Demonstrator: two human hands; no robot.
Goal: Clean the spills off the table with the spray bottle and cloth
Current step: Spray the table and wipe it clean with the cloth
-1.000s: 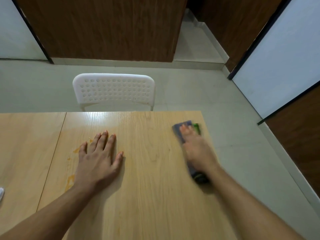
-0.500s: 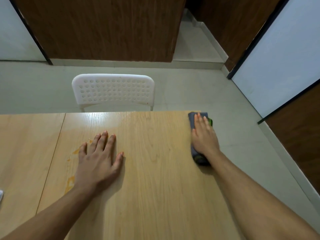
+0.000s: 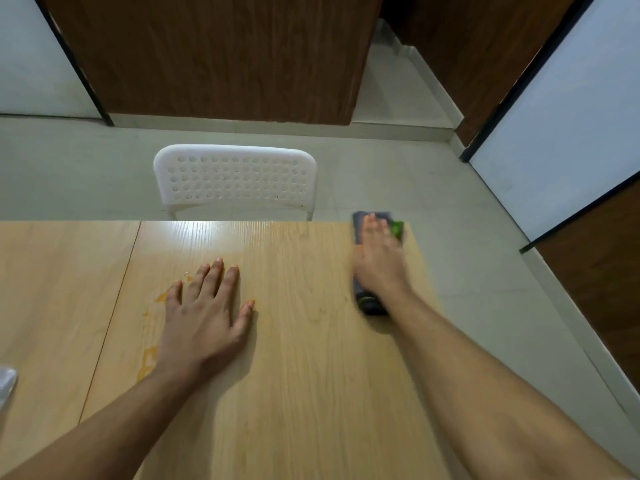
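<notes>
My right hand point(image 3: 379, 261) presses flat on a grey cloth with a green edge point(image 3: 370, 304) at the far right corner of the wooden table point(image 3: 311, 375); the cloth's far end pokes over the table's far edge. My left hand point(image 3: 204, 317) lies palm down, fingers spread, on the table to the left of centre. Orange spill marks point(image 3: 147, 362) streak the wood just left of that hand, with smaller drops point(image 3: 161, 297) by its little finger. Only a sliver of a pale object point(image 3: 6, 384) shows at the left edge; whether it is the spray bottle I cannot tell.
A white perforated chair point(image 3: 235, 180) stands tucked against the table's far edge. A seam point(image 3: 114, 306) divides two tabletops. The table's right edge drops to a tiled floor point(image 3: 485, 271). Brown wood panels and a pale wall close the room behind.
My right hand has slid the cloth from mid-right toward the far right corner, then a little left. The left hand has stayed put.
</notes>
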